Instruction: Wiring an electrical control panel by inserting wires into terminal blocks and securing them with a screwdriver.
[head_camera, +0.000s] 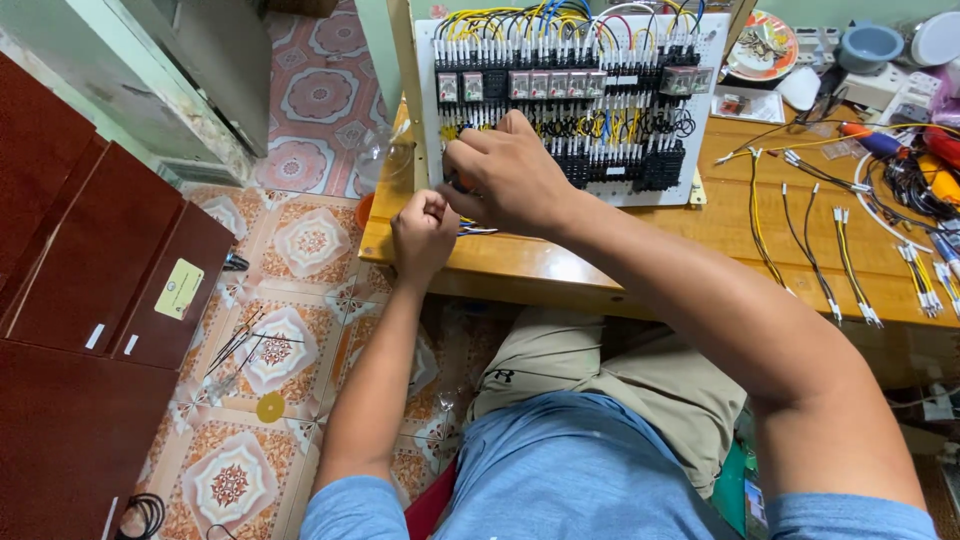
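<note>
A white panel (700, 120) lies flat on a wooden table (720, 230), toward its far left end, just in front of the person. The panel is crowded with rows of dark terminal blocks (620, 160) and, near the top, a line of small clear-cased relays (560, 84). Yellow, blue, black and a few red wires (520, 20) arch over the top edge and loop between the rows, each ending in a white sleeve. The lower left corner of the panel is hidden behind the hands. The right hand (510, 170) rests on that corner, knuckles up and fingers curled down tightly onto the lower terminal row; a spot of orange shows beneath the palm, but what it grips, if anything, cannot be told. The left hand (424, 232) is balled into a fist just below and left of the right one, at the near edge of the table, almost touching it; a few thin wire ends, blue and yellow, show just right of this fist, though whether it pinches them is unclear. To the right of the panel, well apart from both hands, cut leads (850, 250) in yellow and black lie spread on the table, each with white-sleeved tips. Beyond them sits a tangle of cables and tools (910, 170). A patterned plate (762, 45) lies at the far edge. Below the table, the floor is patterned tile (300, 230).
</note>
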